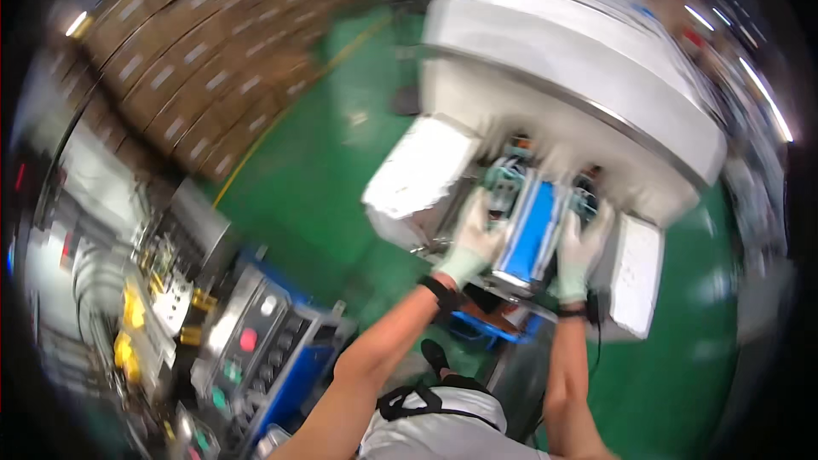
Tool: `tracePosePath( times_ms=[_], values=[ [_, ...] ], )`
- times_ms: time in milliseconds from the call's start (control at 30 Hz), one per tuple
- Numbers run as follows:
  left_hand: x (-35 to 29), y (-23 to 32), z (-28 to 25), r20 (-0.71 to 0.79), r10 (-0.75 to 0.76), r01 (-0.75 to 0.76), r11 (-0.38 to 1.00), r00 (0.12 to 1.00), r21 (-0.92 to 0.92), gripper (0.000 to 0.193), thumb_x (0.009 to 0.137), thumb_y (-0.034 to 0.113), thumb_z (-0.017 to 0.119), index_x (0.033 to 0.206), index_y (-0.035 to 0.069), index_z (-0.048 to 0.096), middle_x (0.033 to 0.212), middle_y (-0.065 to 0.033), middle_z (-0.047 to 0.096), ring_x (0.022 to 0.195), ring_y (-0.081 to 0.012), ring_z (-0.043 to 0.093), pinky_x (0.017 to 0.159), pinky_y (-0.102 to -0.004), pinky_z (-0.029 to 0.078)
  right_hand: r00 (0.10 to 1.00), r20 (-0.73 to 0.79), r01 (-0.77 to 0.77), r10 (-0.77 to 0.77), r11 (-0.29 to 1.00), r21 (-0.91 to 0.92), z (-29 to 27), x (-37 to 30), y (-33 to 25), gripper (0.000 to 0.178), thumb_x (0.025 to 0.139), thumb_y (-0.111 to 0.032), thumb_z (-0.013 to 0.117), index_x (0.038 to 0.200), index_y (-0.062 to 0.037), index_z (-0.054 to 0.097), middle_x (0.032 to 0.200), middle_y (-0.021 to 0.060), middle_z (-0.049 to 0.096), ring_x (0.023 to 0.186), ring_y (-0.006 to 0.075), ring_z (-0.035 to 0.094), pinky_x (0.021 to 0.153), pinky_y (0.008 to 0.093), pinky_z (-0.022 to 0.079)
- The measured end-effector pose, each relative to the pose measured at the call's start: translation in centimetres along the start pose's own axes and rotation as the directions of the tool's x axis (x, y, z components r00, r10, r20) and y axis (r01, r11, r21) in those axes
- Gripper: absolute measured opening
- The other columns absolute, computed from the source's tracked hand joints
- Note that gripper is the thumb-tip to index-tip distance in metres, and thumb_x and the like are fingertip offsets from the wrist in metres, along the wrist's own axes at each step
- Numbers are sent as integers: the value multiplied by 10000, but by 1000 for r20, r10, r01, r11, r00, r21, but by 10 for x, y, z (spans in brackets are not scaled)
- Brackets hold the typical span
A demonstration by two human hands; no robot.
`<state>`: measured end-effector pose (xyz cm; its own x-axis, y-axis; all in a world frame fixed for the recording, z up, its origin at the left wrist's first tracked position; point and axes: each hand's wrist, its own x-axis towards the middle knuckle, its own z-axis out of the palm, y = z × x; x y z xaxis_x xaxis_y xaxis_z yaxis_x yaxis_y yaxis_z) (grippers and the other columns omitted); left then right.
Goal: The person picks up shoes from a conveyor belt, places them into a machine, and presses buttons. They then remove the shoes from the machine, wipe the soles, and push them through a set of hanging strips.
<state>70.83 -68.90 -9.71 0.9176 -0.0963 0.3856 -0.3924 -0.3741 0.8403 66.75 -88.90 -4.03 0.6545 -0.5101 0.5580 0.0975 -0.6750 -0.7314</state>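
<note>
Both of my hands wear pale gloves and reach into the front of a large white machine. My left hand closes around the near end of a teal-and-black piece with an orange patch at its far end. Across a bright blue strip from it, my right hand is closed at a similar dark piece. Motion blur hides the exact kind of these pieces and parts of my fingers. The blue strip lies between my hands in a pale frame, touched by neither palm as far as I can see.
White blocks flank the machine's opening, one at left and one at right. A control panel with a red button stands at lower left beside other machinery. Stacked brown cartons line the far left, beyond the green floor.
</note>
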Motion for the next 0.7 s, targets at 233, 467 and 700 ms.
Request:
tracePosePath(
  times_ms=[233,467,700],
  values=[
    [-313,-52,-195,61,-722,705,688,690,174,533,957,370,578,1383,52,540,1262,-232,642,1190,-360,617,1036,-426,472,195,962,-440,-190,860,259,81,-219,-87,558,936,-68,631,1425,88,411,1462,252,474,1350,317,488,1128,403,392],
    [-796,23,-267,-585,-444,426,410,-679,-806,198,922,247,623,969,56,643,804,-105,670,645,-238,664,600,-393,568,-490,848,19,-201,970,242,115,-420,-102,563,922,-225,695,1338,111,519,1272,242,631,1163,280,628,997,346,488],
    [-1046,217,-71,-379,339,387,-46,-861,-921,537,809,325,696,1162,-65,587,1127,-293,634,1095,-438,603,957,-464,480,-722,692,357,-10,851,384,143,-504,-81,566,897,-268,687,1327,77,556,1161,178,687,974,222,672,833,327,538]
  ],
)
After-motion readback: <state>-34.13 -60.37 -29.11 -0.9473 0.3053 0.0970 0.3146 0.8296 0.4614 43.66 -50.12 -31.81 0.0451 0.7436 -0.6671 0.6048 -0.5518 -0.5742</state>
